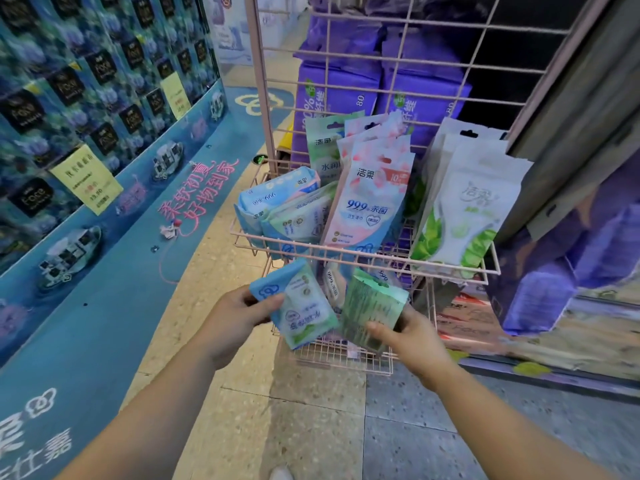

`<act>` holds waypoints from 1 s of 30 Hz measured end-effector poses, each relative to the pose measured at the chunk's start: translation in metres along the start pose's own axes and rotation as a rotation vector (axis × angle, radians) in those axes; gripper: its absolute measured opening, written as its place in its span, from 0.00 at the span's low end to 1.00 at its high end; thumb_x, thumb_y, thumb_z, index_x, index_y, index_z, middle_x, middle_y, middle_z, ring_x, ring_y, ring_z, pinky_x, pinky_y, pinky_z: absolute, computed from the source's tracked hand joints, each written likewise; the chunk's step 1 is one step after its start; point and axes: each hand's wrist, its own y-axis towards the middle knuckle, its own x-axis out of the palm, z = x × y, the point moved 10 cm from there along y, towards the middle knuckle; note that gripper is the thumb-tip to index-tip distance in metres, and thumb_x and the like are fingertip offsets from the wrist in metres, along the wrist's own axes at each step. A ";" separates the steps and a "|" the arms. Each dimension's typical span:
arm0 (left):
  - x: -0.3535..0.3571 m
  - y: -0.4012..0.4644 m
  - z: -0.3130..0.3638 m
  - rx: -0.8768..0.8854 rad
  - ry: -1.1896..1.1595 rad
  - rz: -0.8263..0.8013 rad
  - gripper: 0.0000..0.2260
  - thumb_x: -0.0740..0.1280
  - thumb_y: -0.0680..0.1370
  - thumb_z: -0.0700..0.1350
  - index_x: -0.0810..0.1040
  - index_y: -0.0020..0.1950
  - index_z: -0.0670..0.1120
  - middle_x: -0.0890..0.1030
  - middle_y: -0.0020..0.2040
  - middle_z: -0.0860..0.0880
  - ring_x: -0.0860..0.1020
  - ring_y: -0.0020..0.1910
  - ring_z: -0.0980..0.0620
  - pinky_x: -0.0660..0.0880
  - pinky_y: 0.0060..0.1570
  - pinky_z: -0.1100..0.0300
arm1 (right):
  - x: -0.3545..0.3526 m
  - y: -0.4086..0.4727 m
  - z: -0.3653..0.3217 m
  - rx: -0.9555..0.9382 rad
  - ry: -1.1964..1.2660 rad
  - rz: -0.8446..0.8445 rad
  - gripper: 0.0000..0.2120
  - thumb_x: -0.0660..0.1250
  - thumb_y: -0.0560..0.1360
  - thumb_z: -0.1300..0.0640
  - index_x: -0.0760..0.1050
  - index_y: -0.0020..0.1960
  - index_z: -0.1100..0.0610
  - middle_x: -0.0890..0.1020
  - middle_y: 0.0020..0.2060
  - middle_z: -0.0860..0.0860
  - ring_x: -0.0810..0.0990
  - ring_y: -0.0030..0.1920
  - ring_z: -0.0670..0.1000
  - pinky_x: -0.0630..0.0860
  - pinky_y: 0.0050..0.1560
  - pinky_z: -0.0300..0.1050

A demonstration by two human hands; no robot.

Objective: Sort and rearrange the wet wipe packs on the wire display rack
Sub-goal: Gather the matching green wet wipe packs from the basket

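Here, a person stands at a pink wire display rack [349, 258], both hands raised just in front of its lower basket [346, 358]. The left hand [239, 315] is closed on a soft, glossy blue-and-green wipe pack [298, 306], thumb pressed across its top face and fingers tucked behind, the rectangular pack tilted. The right hand [412, 332] grips a green pack [370, 308] from its lower edge, thumb on the front; motion blur smears its print. The two packs sit side by side and nearly touch.

Above them, the upper basket's thin coated grid holds more flexible film pouches: two plump, pillow-shaped blue packs [277, 199] lying at the left, tall flat pink packs [370, 202] leaning upright in the middle with a mint-green pack [323, 143] behind them, and white packs printed with green leaves [464, 216] at the right, each with a punched hanging slot. Bulky purple packs [346, 84] are stacked behind the rack's back grid.

The floor [311, 427] below is speckled stone tile, and a blue printed display wall [86, 98] runs along the left.
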 end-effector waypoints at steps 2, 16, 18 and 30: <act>0.003 -0.011 0.014 -0.009 -0.096 -0.086 0.12 0.72 0.72 0.44 0.79 0.53 0.45 0.84 0.50 0.45 0.81 0.48 0.48 0.78 0.51 0.48 | 0.002 -0.006 -0.004 -0.008 0.015 -0.054 0.10 0.72 0.71 0.62 0.77 0.49 0.49 0.85 0.49 0.51 0.85 0.46 0.46 0.79 0.40 0.35; -0.034 0.004 0.162 0.306 -0.261 0.154 0.11 0.61 0.80 0.45 0.73 0.61 0.46 0.82 0.55 0.47 0.82 0.49 0.46 0.82 0.40 0.50 | 0.012 -0.050 -0.113 -0.291 0.231 -0.217 0.15 0.68 0.69 0.60 0.76 0.56 0.57 0.86 0.49 0.50 0.85 0.50 0.51 0.82 0.44 0.49; -0.030 0.004 0.163 0.307 -0.285 0.152 0.11 0.61 0.80 0.44 0.73 0.62 0.45 0.82 0.55 0.46 0.83 0.47 0.49 0.82 0.36 0.52 | 0.008 -0.053 -0.125 -0.321 0.256 -0.211 0.15 0.68 0.68 0.59 0.76 0.55 0.56 0.86 0.48 0.49 0.85 0.49 0.51 0.83 0.43 0.47; 0.038 -0.030 0.217 0.815 0.019 -0.079 0.19 0.73 0.68 0.34 0.84 0.46 0.59 0.83 0.52 0.59 0.80 0.53 0.58 0.76 0.54 0.57 | -0.059 -0.051 -0.167 -0.443 0.485 0.111 0.18 0.73 0.64 0.50 0.79 0.52 0.55 0.86 0.49 0.54 0.84 0.51 0.55 0.82 0.50 0.54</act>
